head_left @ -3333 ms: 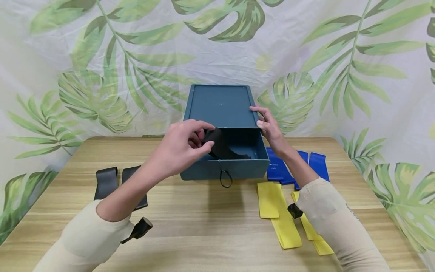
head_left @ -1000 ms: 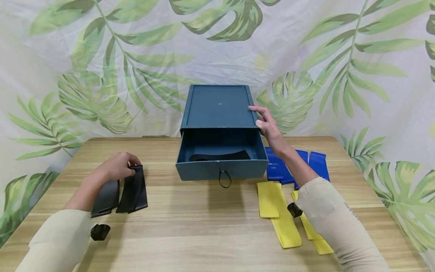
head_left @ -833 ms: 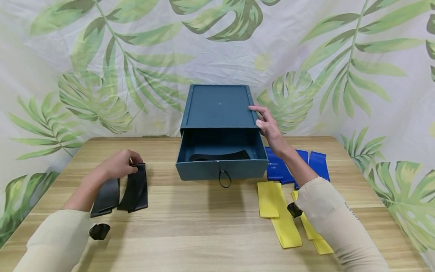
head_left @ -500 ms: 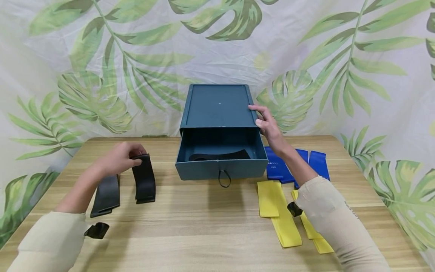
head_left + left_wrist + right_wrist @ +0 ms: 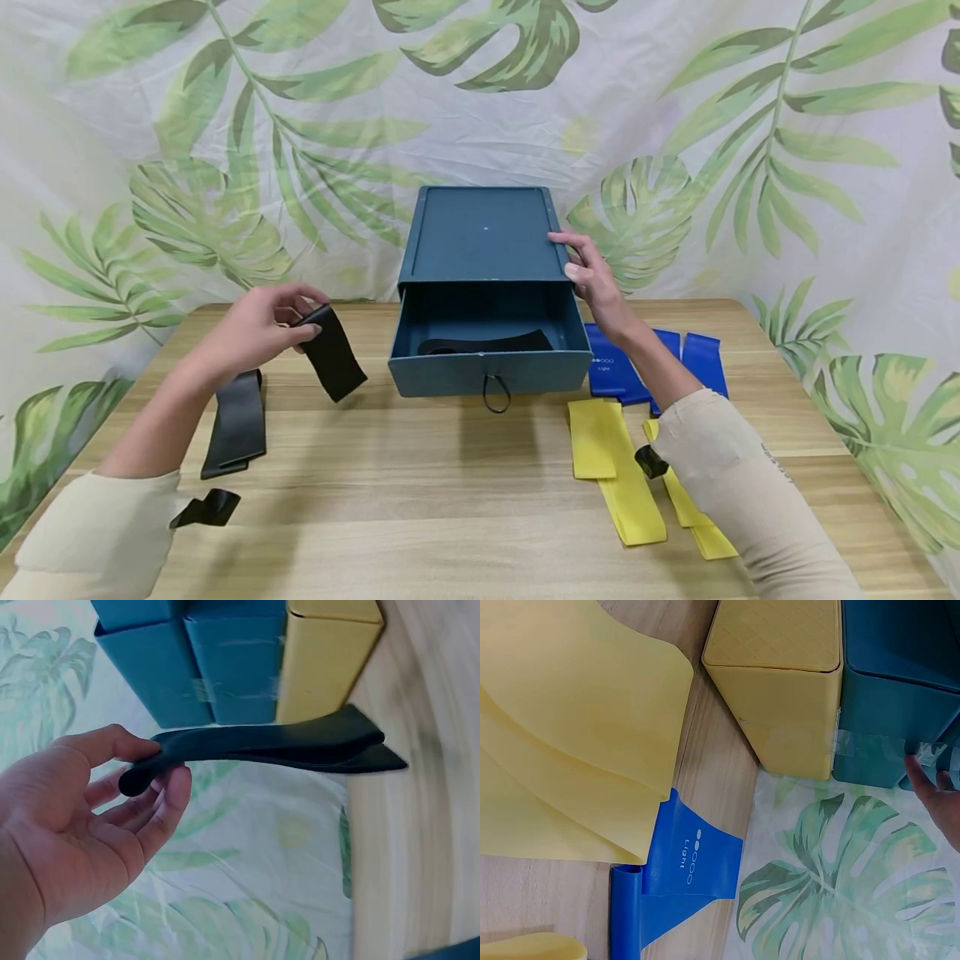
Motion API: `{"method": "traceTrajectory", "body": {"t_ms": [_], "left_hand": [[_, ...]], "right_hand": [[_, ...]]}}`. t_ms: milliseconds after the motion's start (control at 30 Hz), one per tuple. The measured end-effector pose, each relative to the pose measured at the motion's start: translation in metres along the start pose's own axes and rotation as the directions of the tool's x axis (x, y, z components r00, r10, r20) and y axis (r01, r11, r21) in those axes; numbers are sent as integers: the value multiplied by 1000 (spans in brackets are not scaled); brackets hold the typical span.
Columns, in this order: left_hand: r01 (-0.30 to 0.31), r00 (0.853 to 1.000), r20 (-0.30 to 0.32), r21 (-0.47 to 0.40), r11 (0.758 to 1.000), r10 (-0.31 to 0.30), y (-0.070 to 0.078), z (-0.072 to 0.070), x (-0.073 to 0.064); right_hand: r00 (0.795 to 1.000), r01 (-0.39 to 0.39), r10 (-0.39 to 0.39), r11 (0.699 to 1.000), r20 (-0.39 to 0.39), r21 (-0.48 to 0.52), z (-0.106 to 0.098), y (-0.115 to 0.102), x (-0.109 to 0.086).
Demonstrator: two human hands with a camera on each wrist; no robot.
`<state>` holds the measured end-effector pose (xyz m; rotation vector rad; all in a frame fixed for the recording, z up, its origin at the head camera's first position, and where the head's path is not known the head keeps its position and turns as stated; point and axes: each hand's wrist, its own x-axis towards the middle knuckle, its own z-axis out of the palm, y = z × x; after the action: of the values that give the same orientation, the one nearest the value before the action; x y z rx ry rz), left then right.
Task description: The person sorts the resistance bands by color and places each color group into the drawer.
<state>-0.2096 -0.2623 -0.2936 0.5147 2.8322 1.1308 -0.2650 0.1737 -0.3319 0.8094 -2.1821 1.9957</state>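
Note:
My left hand (image 5: 258,329) pinches a folded black resistance band (image 5: 335,360) near its upper end. The band hangs tilted, left of the drawer; in the left wrist view the band (image 5: 270,742) sticks out sideways from thumb and fingertips. Another black band (image 5: 238,425) lies on the table below this hand. The blue drawer box (image 5: 483,233) has its drawer (image 5: 491,373) pulled out, with a black band (image 5: 487,344) lying inside. My right hand (image 5: 600,287) rests on the box's right edge, index finger and thumb spread along it.
Blue bands (image 5: 611,367) marked "Light" lie right of the box, partly under my right forearm. Nearer lie yellow bands (image 5: 615,475). The left wrist view shows a yellow drawer unit (image 5: 326,660) beneath the blue ones. A leaf-patterned cloth (image 5: 300,150) hangs behind the wooden table (image 5: 450,508).
The left hand leaves the drawer, takes the right one of two black bands off the table and lifts it up and rightward. The right hand stays put.

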Motion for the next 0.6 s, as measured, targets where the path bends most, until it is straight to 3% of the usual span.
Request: {"method": "traceTrajectory", "body": {"t_ms": [233, 400, 600], "left_hand": [[-25, 999, -33, -101, 995, 22, 15, -1, -3], [-73, 997, -10, -208, 975, 72, 22, 2, -5], [-84, 996, 12, -286, 955, 91, 28, 6, -6]], "right_hand": [[1000, -1, 1, 1000, -5, -2, -1, 2, 0], [1000, 1, -1, 1000, -4, -2, -1, 2, 0], [1000, 2, -2, 1000, -1, -1, -1, 2, 1]]}}
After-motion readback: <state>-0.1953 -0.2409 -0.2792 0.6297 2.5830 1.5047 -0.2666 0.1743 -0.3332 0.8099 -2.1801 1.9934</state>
